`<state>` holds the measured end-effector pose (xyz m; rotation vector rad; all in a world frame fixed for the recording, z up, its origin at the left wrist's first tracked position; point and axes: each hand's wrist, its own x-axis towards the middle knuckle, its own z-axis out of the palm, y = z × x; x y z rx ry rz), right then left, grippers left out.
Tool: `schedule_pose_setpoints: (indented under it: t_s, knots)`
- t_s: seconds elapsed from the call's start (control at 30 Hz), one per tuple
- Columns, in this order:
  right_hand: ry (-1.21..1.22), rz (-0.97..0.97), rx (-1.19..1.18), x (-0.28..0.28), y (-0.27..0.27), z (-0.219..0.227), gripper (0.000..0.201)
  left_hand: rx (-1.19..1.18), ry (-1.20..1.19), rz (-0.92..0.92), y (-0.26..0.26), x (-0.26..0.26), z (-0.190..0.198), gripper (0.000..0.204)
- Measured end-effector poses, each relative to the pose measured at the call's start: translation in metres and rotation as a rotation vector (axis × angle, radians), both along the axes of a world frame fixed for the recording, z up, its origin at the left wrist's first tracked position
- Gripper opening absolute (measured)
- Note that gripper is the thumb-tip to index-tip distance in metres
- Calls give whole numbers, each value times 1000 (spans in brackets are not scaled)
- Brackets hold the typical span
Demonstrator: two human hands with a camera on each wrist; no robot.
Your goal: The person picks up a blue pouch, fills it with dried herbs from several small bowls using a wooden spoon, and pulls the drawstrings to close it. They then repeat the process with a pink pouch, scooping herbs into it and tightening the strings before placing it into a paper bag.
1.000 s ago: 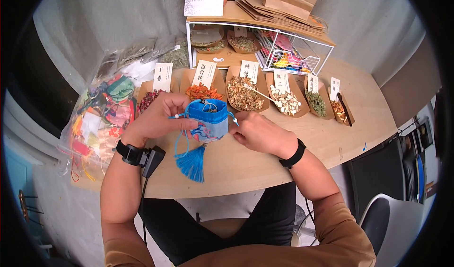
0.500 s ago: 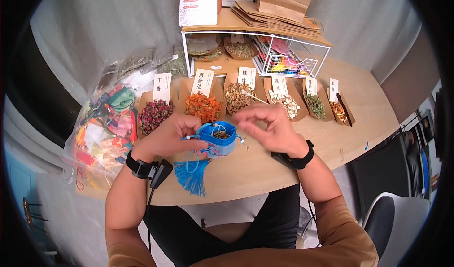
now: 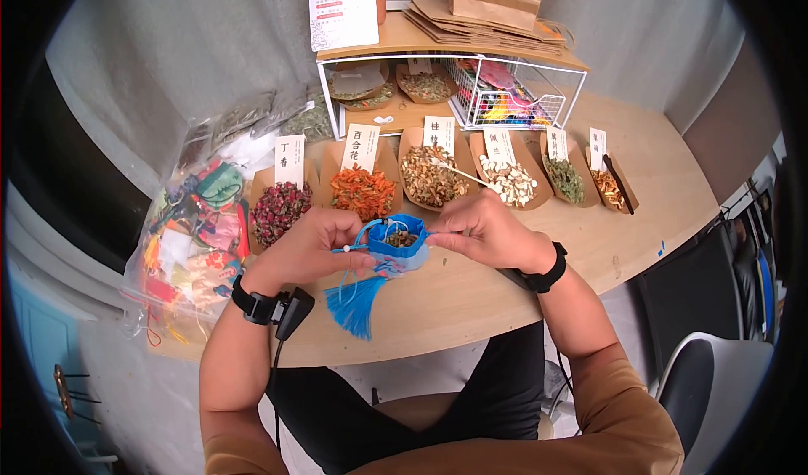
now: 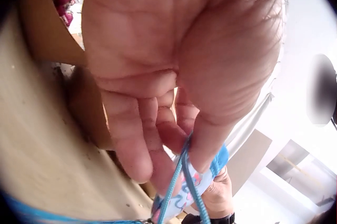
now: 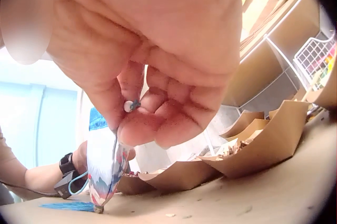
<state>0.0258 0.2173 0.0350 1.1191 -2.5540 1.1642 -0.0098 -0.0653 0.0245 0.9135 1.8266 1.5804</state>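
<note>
A small blue drawstring pouch (image 3: 406,261) stands low over the table, its mouth tipped up and dried herbs (image 3: 401,239) showing inside. My left hand (image 3: 313,244) grips its left side between thumb and fingers. From the pouch's bottom a blue tassel (image 3: 352,308) trails to the left. My right hand (image 3: 492,233) is at the other side of the mouth, pinching the drawstring's end; a white bead (image 5: 128,106) and a bit of blue cord poke out between the fingers in the right wrist view. Light blue cords (image 4: 190,187) hang past the left thumb.
Behind the hands stand paper trays of dried rosebuds (image 3: 282,212), orange petals (image 3: 364,193), brown chips (image 3: 433,178), white slices (image 3: 509,185) and green leaves (image 3: 566,182), each with a label card. A plastic bag of pouches (image 3: 189,239) lies left. A white-framed shelf (image 3: 454,50) stands behind.
The pouch has come down and right, and its mouth now shows the herbs. My right hand lifted away from the pouch, then came back and took the drawstring's end.
</note>
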Motion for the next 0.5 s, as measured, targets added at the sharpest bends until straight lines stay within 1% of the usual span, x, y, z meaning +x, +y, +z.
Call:
schedule_pose_setpoints:
  t_s: [0.07, 0.13, 0.23, 0.27, 0.33, 0.37, 0.5]
  knots:
    - [-22, -4, -115, 0, 0, -1, 11, 24, -47, 11, 1, 0, -1, 13]
    - [-6, 14, -77, -3, 2, -4, 10, 59, -103, 44, 4, 3, 5, 13]
    - [-4, 14, -43, -3, 2, -5, 9, 10, -110, 58, 5, 5, 7, 12]
    - [-9, 10, -34, -2, 2, -5, 9, -32, -80, 57, 4, 4, 6, 12]
    - [-16, -9, -95, -1, 0, -1, 9, -109, -22, 56, 1, 1, 2, 11]
    - [-18, -19, -124, -1, 0, 0, 9, -82, -15, 64, 1, 1, 2, 11]
    - [-5, -41, -66, -1, 0, -1, 9, -4, 41, 88, -1, 0, 4, 9]
